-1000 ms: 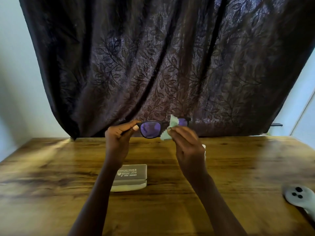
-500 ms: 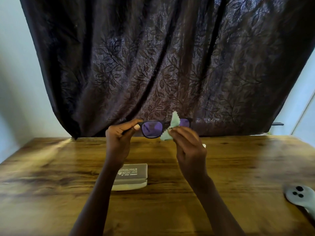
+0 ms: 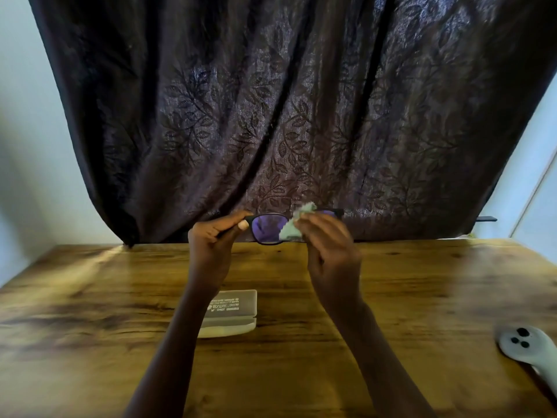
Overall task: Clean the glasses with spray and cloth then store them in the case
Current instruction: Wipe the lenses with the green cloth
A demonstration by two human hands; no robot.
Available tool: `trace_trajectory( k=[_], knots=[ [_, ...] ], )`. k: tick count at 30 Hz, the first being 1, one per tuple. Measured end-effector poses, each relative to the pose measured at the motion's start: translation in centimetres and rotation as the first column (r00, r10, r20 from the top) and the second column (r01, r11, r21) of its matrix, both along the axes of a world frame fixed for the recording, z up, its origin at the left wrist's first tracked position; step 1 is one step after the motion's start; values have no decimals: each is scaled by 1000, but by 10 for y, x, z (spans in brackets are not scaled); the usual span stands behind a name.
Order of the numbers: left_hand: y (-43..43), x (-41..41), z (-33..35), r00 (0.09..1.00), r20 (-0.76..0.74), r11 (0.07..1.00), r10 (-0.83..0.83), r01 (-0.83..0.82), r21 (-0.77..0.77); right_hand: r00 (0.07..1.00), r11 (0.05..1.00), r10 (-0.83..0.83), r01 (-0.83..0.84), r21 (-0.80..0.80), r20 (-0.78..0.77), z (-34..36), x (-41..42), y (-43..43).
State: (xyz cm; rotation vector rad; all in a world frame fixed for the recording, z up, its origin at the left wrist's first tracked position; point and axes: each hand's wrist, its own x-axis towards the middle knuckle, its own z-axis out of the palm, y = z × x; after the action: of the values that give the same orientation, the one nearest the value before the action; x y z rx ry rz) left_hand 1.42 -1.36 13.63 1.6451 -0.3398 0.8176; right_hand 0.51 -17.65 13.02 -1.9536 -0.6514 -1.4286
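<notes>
The left hand (image 3: 211,248) is pinching the glasses (image 3: 268,229) at the left corner of the frame, with the thumb on the near side and the fingers curled over the top. The right hand (image 3: 330,251) is pinching a pale green cloth (image 3: 290,232) against the right lens, and this hand is covering most of that lens. The glasses are being held up in the air, level, above the far part of the worktop (image 3: 407,297) and in front of the dark curtain (image 3: 301,116).

In my judgement the glasses are light and quite stiff, but the thin frame can bend and the lenses can scratch. They may also be slippery if they are wet from spray. The frame corner near the hinge is therefore a good place to hold them, because the fingers are not touching the glass there. The cloth is soft and limp, so it is taking the shape of the lens.

The case (image 3: 233,310) is lying flat on the worktop near the person, partly under the left forearm. Its grey lid seems to be down, so I cannot tell what is inside. No spray bottle is showing in this view. A white device (image 3: 524,345) is lying at the right edge, well apart from the case.
</notes>
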Motion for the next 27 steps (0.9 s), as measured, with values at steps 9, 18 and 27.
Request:
trace_trajectory(
  k=[9,18,27],
  knots=[
    [6,-3,5,1000,0,1000,6,-6,-28,997,993,-58,64,100,-56,16,8,-27],
    [2,-3,9,1000,12,1000,11,-11,-17,999,1000,17,-17,-12,32,-5,1,-8],
    [0,-2,11,1000,2,1000,9,-9,-24,999,987,-44,43,157,2,30,14,-23]
  ],
)
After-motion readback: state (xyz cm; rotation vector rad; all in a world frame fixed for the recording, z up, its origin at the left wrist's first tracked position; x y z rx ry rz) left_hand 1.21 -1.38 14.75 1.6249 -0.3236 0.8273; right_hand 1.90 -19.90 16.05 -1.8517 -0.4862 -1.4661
